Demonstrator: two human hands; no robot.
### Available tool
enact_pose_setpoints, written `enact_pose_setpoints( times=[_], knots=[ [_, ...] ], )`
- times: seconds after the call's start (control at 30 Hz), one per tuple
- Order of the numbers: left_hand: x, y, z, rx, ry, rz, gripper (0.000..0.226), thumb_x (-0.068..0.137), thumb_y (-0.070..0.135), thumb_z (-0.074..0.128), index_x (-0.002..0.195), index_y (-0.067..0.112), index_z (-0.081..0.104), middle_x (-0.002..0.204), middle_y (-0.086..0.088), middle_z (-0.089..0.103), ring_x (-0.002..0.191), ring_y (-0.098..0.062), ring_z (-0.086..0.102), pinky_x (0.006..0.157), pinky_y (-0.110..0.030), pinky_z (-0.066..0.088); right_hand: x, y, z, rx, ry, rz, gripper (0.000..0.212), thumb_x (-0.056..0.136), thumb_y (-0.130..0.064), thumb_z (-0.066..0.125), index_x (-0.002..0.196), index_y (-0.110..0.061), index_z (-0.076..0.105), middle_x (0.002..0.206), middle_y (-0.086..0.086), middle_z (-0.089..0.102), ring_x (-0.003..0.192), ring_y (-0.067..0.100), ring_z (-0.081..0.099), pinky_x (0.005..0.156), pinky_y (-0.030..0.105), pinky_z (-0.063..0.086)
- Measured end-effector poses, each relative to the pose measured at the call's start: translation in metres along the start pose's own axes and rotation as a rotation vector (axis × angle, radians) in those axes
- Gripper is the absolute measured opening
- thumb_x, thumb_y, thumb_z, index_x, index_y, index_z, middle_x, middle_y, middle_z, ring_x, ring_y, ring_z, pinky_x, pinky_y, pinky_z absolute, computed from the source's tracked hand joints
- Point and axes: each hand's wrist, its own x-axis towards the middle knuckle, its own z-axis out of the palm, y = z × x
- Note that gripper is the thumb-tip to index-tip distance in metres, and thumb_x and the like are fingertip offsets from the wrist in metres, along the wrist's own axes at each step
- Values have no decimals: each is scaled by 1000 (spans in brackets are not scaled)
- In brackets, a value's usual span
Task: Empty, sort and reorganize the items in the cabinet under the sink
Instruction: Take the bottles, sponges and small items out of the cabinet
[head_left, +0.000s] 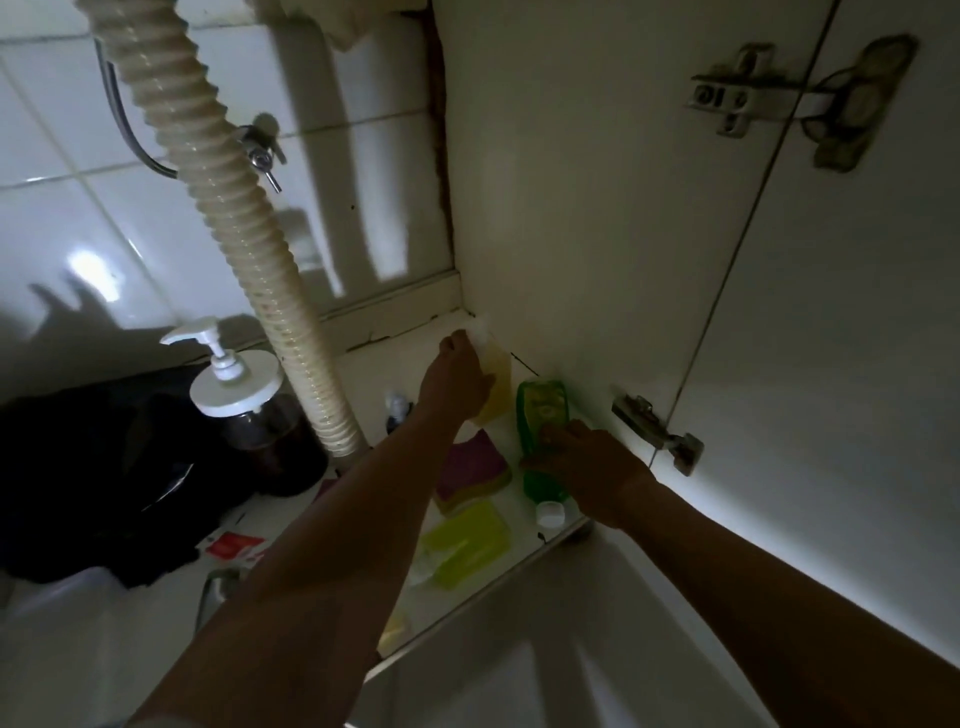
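Observation:
Inside the cabinet under the sink, my left hand (460, 376) grips a yellowish bottle with a white cap (496, 387) standing in the back right corner. My right hand (582, 467) holds a green bottle (540, 415) that lies on the cabinet floor (374, 364) by the right wall, its white cap (550, 514) toward the front edge. A purple and yellow sponge (470, 470) and a yellow-green sponge (467, 543) lie on the floor between my forearms.
A ribbed drain hose (223, 208) runs down the middle. A brown pump jar (249, 410) and a black bag (93, 467) stand at the left, with a red and white packet (228, 545) in front. Hinges (660, 431) sit on the right wall.

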Motion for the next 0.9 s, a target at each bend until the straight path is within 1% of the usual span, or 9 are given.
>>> enact_pose_setpoints(
  times=[0.2, 0.3, 0.4, 0.47, 0.57, 0.63, 0.77, 0.83, 0.9],
  knots=[
    [-5, 5, 1, -20, 0, -29, 75, 92, 25, 66, 147, 2, 20, 142, -22, 38, 120, -39, 53, 88, -41, 47, 4, -1, 11, -25, 23, 29, 73, 92, -13, 64, 152, -36, 30, 159, 8, 21, 138, 36, 34, 107, 47, 42],
    [-8, 7, -5, -27, 0, -50, 74, 91, 23, 68, 146, 4, 21, 138, -21, 39, 119, -41, 52, 90, -42, 47, 2, -3, 6, -108, -2, 18, 71, 96, -19, 60, 154, -37, 23, 164, 10, 10, 148, 37, 18, 119, 56, 22],
    [-17, 14, -4, -35, 30, -18, 69, 90, 20, 68, 144, 6, 26, 137, -20, 37, 116, -42, 53, 90, -43, 48, -10, 0, 1, -128, -66, 60, 81, 96, -17, 59, 156, -39, 10, 165, 9, -9, 152, 37, -2, 120, 63, 7],
    [-26, 19, -3, -53, 78, -1, 69, 91, 20, 67, 144, 7, 26, 140, -19, 35, 115, -43, 53, 90, -43, 49, -20, 5, 6, -79, 52, 69, 84, 94, -16, 63, 156, -38, 11, 166, 11, -6, 151, 39, 6, 116, 64, 19],
    [-37, 26, -10, -55, 110, 41, 71, 91, 24, 68, 145, 6, 26, 138, -20, 37, 115, -41, 53, 88, -41, 48, -31, 10, 11, 116, 499, 59, 82, 72, -10, 85, 141, -21, 42, 145, 22, 48, 116, 45, 59, 85, 61, 54],
    [-47, 34, -19, -45, 122, 82, 74, 89, 25, 70, 145, 6, 26, 137, -20, 39, 114, -40, 54, 87, -42, 48, -40, 9, 6, 321, 708, 74, 58, 77, -7, 81, 128, -7, 53, 123, 21, 60, 96, 39, 64, 78, 50, 57],
    [-75, 50, -30, -44, 102, 47, 75, 88, 28, 71, 145, 8, 27, 135, -19, 40, 115, -39, 52, 83, -38, 43, -66, 6, -17, 916, 603, 248, 36, 97, -18, 59, 127, -10, 42, 116, 11, 58, 105, 27, 59, 84, 37, 52],
    [-92, 59, -27, -72, 80, 59, 73, 87, 31, 72, 142, 10, 31, 132, -18, 43, 113, -37, 52, 80, -33, 38, -88, 10, -19, 1061, 546, 324, 31, 101, -24, 54, 125, -12, 39, 113, 5, 57, 103, 23, 59, 71, 26, 47],
    [-108, 71, -20, -109, 41, 62, 72, 83, 37, 75, 139, 14, 35, 129, -15, 46, 111, -33, 52, 80, -32, 38, -116, 12, -21, 1121, 523, 364, 40, 100, -32, 55, 131, -14, 38, 115, 0, 55, 103, 18, 57, 72, 26, 45]
  ],
)
